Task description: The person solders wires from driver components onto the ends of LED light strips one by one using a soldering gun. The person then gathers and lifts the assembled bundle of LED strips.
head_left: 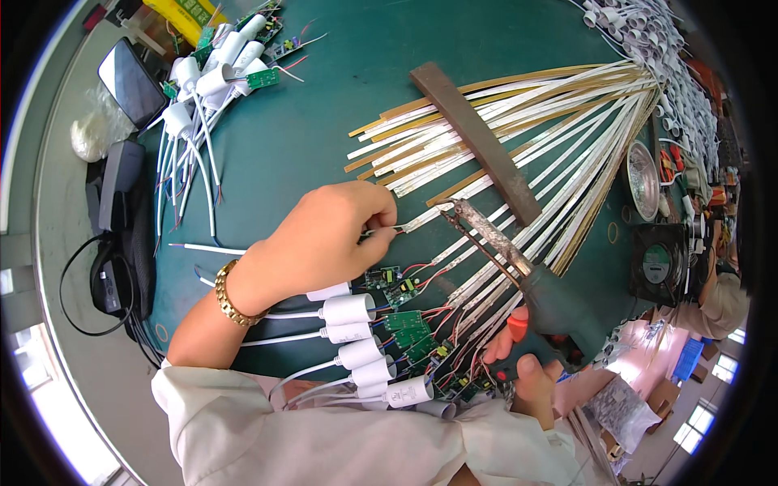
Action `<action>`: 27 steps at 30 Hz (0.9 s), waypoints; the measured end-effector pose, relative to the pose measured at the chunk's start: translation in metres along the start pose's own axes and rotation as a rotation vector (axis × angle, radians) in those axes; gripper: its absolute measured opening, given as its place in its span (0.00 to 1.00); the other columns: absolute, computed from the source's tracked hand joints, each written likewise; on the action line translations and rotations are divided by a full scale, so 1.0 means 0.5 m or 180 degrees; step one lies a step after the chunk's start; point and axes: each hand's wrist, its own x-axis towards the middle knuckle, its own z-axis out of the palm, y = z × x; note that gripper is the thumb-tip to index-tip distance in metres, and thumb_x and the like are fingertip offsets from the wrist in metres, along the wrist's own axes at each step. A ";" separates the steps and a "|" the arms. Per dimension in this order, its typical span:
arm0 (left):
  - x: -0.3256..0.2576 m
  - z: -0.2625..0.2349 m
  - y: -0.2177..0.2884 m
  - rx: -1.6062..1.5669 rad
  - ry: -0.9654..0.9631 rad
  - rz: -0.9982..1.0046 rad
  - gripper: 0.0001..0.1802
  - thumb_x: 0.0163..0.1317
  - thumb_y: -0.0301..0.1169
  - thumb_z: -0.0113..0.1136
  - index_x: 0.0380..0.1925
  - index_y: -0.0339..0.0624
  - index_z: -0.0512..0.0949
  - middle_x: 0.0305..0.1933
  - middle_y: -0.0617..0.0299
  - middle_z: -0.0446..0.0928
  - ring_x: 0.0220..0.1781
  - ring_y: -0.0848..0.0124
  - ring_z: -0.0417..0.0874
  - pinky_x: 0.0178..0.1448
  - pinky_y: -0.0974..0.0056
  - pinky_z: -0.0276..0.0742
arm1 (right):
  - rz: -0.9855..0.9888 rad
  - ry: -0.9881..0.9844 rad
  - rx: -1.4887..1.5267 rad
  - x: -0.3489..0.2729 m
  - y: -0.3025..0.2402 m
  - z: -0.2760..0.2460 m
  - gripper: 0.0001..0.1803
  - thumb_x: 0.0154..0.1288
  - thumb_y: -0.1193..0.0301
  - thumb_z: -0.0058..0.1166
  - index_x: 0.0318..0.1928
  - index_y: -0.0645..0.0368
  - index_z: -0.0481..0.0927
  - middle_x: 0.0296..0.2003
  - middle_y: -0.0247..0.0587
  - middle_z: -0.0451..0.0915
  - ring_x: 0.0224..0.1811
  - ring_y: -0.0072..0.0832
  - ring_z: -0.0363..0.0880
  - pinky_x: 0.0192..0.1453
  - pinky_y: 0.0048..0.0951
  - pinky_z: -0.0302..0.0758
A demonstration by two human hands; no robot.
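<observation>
My left hand (pixel 324 231), a gold watch on its wrist, is closed, with thumb and fingertips pinched on a thin wire (pixel 398 232) at the end of a white strip (pixel 421 219). My right hand (pixel 531 368) is wrapped round the handle of a dark soldering gun (pixel 563 312) with a red trigger. Its tip reaches the same strip, just right of my left fingertips. Below my left hand lie white cylindrical caps (pixel 348 309) with white cables and green circuit boards (pixel 408 326). Red and dark wires join several boards to strip ends.
A brown bar (pixel 478 138) lies across the fanned white and tan strips (pixel 567 105). More caps with boards (pixel 215 81) are heaped at the far left, near a phone (pixel 132 83). A round metal dish (pixel 642 181) and a black fan (pixel 659 263) stand at the right.
</observation>
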 end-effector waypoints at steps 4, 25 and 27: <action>0.002 0.005 -0.002 -0.0102 0.0061 -0.0131 0.05 0.56 0.21 0.65 0.31 0.36 0.78 0.30 0.58 0.76 0.30 0.70 0.79 0.37 0.67 0.76 | 0.0080 -0.0392 -0.0283 -0.001 -0.003 -0.013 0.35 0.61 0.54 0.63 0.60 0.66 0.67 0.32 0.42 0.76 0.33 0.34 0.80 0.38 0.36 0.81; 0.005 0.029 0.002 0.0493 0.0458 -0.0026 0.02 0.49 0.22 0.63 0.24 0.37 0.80 0.26 0.57 0.75 0.27 0.62 0.79 0.32 0.61 0.75 | 0.0183 -0.0954 -0.1816 0.006 -0.020 -0.035 0.16 0.47 0.70 0.64 0.40 0.53 0.84 0.33 0.39 0.84 0.29 0.35 0.84 0.32 0.29 0.80; 0.006 0.030 0.000 0.0502 0.0415 -0.0012 0.02 0.51 0.25 0.63 0.23 0.38 0.80 0.26 0.56 0.76 0.28 0.57 0.80 0.33 0.57 0.76 | 0.0260 -0.1096 -0.2081 0.002 -0.016 -0.040 0.17 0.46 0.70 0.64 0.41 0.54 0.84 0.34 0.40 0.84 0.29 0.36 0.84 0.32 0.31 0.80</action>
